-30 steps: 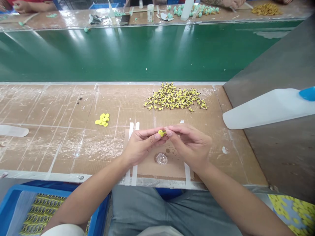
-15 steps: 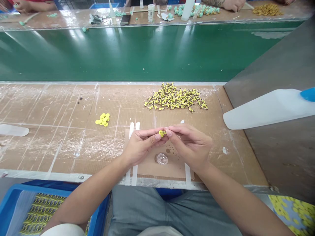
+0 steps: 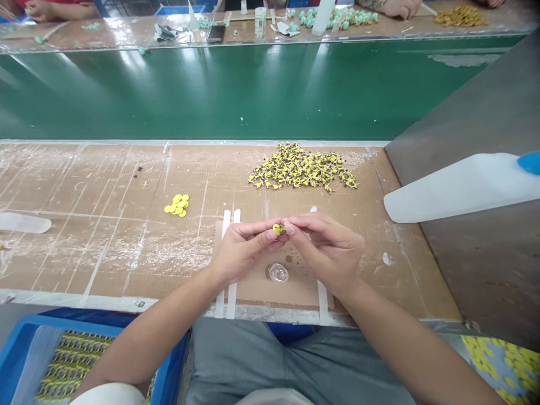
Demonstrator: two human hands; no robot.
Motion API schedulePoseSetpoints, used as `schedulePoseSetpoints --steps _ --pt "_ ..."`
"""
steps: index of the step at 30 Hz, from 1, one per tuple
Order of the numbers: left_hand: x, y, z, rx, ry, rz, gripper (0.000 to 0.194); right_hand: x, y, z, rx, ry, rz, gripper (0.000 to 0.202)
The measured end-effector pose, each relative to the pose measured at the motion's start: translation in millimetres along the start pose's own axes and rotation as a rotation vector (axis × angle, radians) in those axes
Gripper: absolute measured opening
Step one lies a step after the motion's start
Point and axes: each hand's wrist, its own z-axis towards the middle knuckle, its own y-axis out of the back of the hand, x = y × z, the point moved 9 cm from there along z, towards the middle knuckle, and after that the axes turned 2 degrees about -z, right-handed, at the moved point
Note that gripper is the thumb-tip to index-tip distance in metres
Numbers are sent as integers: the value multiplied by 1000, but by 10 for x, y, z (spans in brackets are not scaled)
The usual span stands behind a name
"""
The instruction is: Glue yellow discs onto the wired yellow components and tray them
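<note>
My left hand (image 3: 242, 247) pinches a small round yellow disc (image 3: 277, 229) between thumb and fingers. Against that disc, my right hand (image 3: 331, 247) holds a tiny yellow-and-dark figure piece, mostly covered by the fingertips. Both hands meet above a taped cardboard sheet (image 3: 257, 295). Below them a small clear glass dish (image 3: 278, 273) sits on the sheet. Beyond the hands lies a heap of small yellow-and-dark figure pieces (image 3: 301, 169). Off to the left is a little pile of yellow discs (image 3: 178, 206).
A white bottle with a blue cap (image 3: 459, 188) juts in at the right beside a metal panel (image 3: 476, 124). A green conveyor belt (image 3: 202, 95) runs behind the bench. Lower left stands a blue crate (image 3: 17, 349) with rows of yellow pieces. Co-workers' hands show at the far table.
The hands and the pieces between them stay almost as they were. A teal bit on the belt has shifted slightly left; the whole view has drifted a little.
</note>
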Motion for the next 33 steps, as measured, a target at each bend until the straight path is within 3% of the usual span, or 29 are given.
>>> schedulePoseSetpoints --steps 5,33 --pt "-3 -3 1 9 -4 0 23 -4 5 2 -11 1 -20 16" --pt "-122 76 4 -10 -135 225 22 -21 -88 36 95 -12 116 25"
